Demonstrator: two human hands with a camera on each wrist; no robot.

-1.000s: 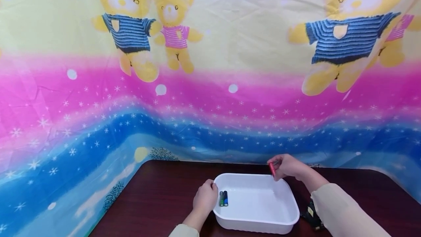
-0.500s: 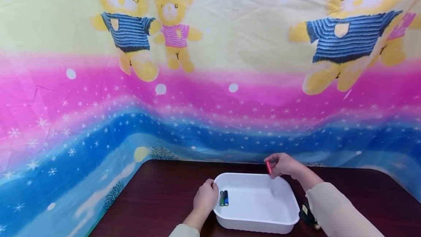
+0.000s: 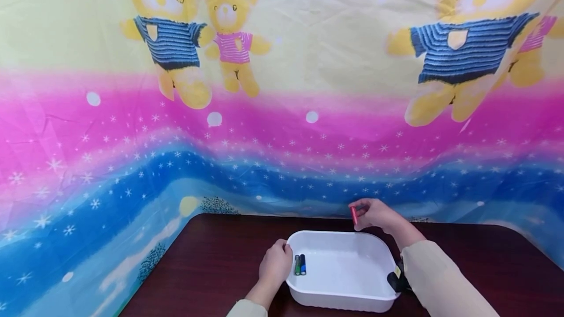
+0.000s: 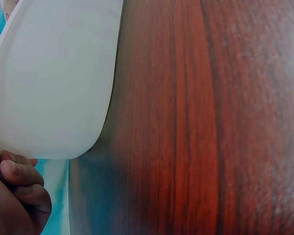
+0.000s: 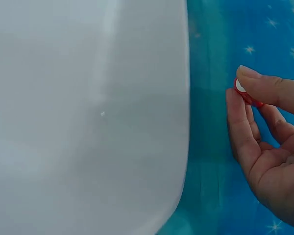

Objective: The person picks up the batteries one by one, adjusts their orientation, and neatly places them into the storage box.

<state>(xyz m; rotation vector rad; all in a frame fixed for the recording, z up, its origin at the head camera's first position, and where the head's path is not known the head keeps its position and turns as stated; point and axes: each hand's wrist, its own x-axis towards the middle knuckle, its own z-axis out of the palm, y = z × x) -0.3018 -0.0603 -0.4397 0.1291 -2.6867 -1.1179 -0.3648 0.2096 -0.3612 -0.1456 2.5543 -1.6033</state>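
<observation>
A white plastic tub [image 3: 348,302] stands on the dark table. Curled fingers of my left hand [image 3: 275,263] grip its left rim; the left wrist view shows them at the tub's corner [image 4: 63,142]. Against the left wall inside the tub lie a green battery [image 3: 297,265] and a dark battery with a blue end [image 3: 303,265], side by side. My right hand [image 3: 376,214] pinches a red battery [image 3: 354,215] between thumb and fingers, a little above and beyond the far rim. In the right wrist view the battery's pale end [image 5: 240,86] faces the camera.
The dark wood-grain table [image 3: 207,263] extends to both sides of the tub. Close behind it hangs a printed bear curtain [image 3: 282,160]. A black device [image 3: 398,282] by the right sleeve overlaps the tub's right rim in the head view.
My right hand has moved left and slightly up and away with the red battery, from over the tub's far right corner to beyond the far rim. The left hand and tub stay put.
</observation>
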